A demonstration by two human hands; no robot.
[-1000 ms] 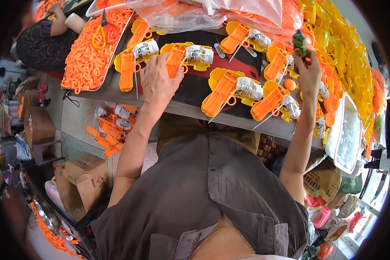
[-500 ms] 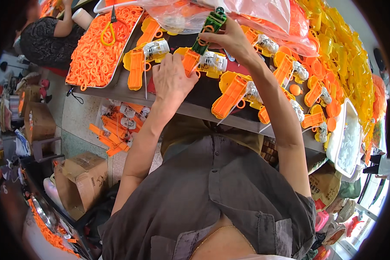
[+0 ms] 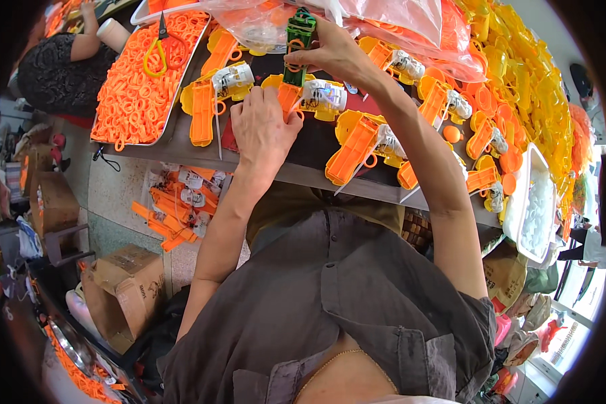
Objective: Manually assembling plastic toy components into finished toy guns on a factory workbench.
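Note:
My left hand [image 3: 264, 129] is closed around the orange handle of a yellow-and-orange toy gun half [image 3: 289, 98] on the table. A white cylindrical part [image 3: 326, 95] sits in that half and shows a bluish-purple glint. Above it, my right hand [image 3: 335, 51] grips a green block [image 3: 297, 62] wound with bands and carrying an orange ring. The block stands upright, its lower end against the orange handle. Similar toy gun halves lie around: one [image 3: 202, 114] left of my left hand, another [image 3: 354, 149] below my right forearm.
A tray of orange rings [image 3: 139, 81] stands at the left, with yellow-handled scissors [image 3: 157, 52] on top. Yellow shells [image 3: 518, 67] are heaped at the right, near a white tray [image 3: 533, 202]. A plastic bag [image 3: 411, 30] lies at the back. Another person [image 3: 60, 71] sits far left.
The green block has tilted more upright, its top shifting left with my right hand. A bluish-purple glint now shows on the white part. The whole view has shifted slightly.

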